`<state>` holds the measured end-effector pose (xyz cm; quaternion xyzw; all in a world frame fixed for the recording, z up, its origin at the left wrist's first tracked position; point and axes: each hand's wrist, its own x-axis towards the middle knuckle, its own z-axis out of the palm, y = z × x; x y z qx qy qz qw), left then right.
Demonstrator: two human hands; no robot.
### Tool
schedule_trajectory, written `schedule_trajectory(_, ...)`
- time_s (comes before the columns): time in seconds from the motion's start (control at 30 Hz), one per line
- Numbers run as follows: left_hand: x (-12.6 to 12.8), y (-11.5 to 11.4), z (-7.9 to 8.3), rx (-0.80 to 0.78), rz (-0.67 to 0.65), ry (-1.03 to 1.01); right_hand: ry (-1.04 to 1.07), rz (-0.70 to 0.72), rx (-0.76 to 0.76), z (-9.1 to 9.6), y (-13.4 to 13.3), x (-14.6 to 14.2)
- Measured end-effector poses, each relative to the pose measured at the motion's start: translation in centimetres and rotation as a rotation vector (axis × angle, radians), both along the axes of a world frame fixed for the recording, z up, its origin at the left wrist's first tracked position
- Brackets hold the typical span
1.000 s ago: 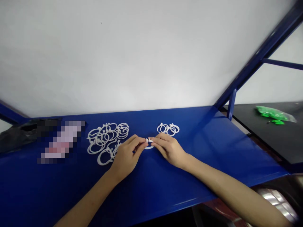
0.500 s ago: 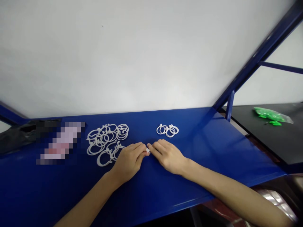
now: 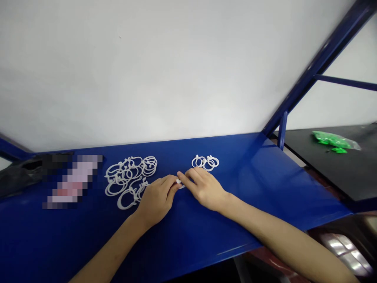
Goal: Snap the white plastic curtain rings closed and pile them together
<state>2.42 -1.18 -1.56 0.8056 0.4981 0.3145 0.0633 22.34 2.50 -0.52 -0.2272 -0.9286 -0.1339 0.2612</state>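
Grip: left hand [image 3: 156, 199] pinching a white ring [image 3: 178, 181], right hand [image 3: 207, 190] against it, can't tell if closed
Ring: between my fingertips, mostly hidden, could slip unseen
Ring pile [image 3: 127, 168]: just left, my knuckles might snag it
Small cluster [image 3: 207, 158]: beyond right hand, easily bumped

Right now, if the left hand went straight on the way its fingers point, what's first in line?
Likely the right hand's fingers, just past the white ring pinched by the left hand. Whether the hands already touch is unclear.
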Motion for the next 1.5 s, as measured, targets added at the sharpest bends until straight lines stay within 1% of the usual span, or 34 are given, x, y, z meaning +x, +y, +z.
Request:
schedule_trajectory(0.13, -0.2, 0.2, 0.0, -0.02, 0.016, 0.025, 0.058, -0.007, -0.058, -0.4, 0.1, -0.3)
schedule_trajectory(0.2, -0.6, 0.5, 0.3, -0.03, 0.037, 0.029, 0.149, -0.033, -0.135, -0.3, 0.6, 0.1)
schedule_trajectory(0.27, -1.5, 0.8, 0.8, -0.029, 0.083, 0.041, 0.299, -0.133, -0.264, 0.0, 1.9, 1.2)
schedule_trajectory(0.3, -2.2, 1.0, 1.2, -0.025, 0.117, 0.058, 0.387, -0.222, -0.33, 0.2, 2.7, 1.9)
schedule_trajectory(0.37, -3.8, 1.3, 1.9, -0.037, 0.187, 0.136, 0.478, -0.386, -0.418, 0.4, 4.6, 3.5)
schedule_trajectory(0.43, -5.5, 1.5, 2.4, -0.096, 0.21, 0.253, 0.556, -0.504, -0.526, 0.5, 6.5, 5.0)
schedule_trajectory(0.53, -7.1, 1.5, 2.4, -0.225, 0.199, 0.377, 0.58, -0.618, -0.708, 0.0, 8.4, 6.3)
schedule_trajectory(0.6, -7.3, 1.5, 2.0, -0.25, 0.183, 0.401, 0.552, -0.66, -0.782, -0.3, 8.9, 6.6)
schedule_trajectory(0.7, -6.9, 1.6, 1.5, -0.208, 0.156, 0.373, 0.516, -0.671, -0.818, -0.5, 9.0, 6.6)
schedule_trajectory(0.77, -6.7, 1.8, 1.4, -0.173, 0.155, 0.331, 0.509, -0.673, -0.824, -0.4, 9.0, 6.6)
schedule_trajectory(0.9, -6.2, 2.1, 2.0, -0.123, 0.204, 0.24, 0.521, -0.686, -0.808, -0.3, 9.1, 6.7)
schedule_trajectory(0.97, -5.9, 2.0, 2.4, -0.098, 0.22, 0.188, 0.539, -0.695, -0.759, -0.2, 9.1, 6.7)
schedule_trajectory(1.03, -5.3, 1.9, 2.6, -0.076, 0.223, 0.123, 0.562, -0.67, -0.64, -0.1, 8.8, 6.4)
schedule_trajectory(1.07, -4.9, 1.7, 2.7, -0.065, 0.22, 0.088, 0.575, -0.635, -0.565, 0.1, 8.4, 6.2)
schedule_trajectory(1.13, -4.0, 1.4, 2.8, -0.05, 0.204, 0.026, 0.589, -0.509, -0.441, 0.6, 7.2, 5.3)
schedule_trajectory(1.2, -3.1, 1.0, 2.6, -0.045, 0.167, -0.02, 0.565, -0.322, -0.417, 1.1, 5.4, 4.0)
schedule_trajectory(1.23, -2.6, 0.9, 2.5, -0.044, 0.143, -0.039, 0.529, -0.217, -0.46, 1.3, 4.3, 3.3)
schedule_trajectory(1.3, -1.7, 0.6, 2.3, -0.046, 0.104, -0.075, 0.451, -0.022, -0.611, 1.4, 2.3, 1.8)
schedule_trajectory(1.33, -1.4, 0.5, 2.2, -0.049, 0.091, -0.097, 0.42, 0.03, -0.68, 1.3, 1.4, 1.2)
schedule_trajectory(1.4, -0.8, 0.4, 2.1, -0.067, 0.08, -0.166, 0.415, 0.096, -0.796, 0.9, 0.2, 0.2)
schedule_trajectory(1.5, -0.4, 0.2, 2.2, -0.137, 0.08, -0.288, 0.475, 0.093, -0.864, 0.3, -0.4, -0.3)
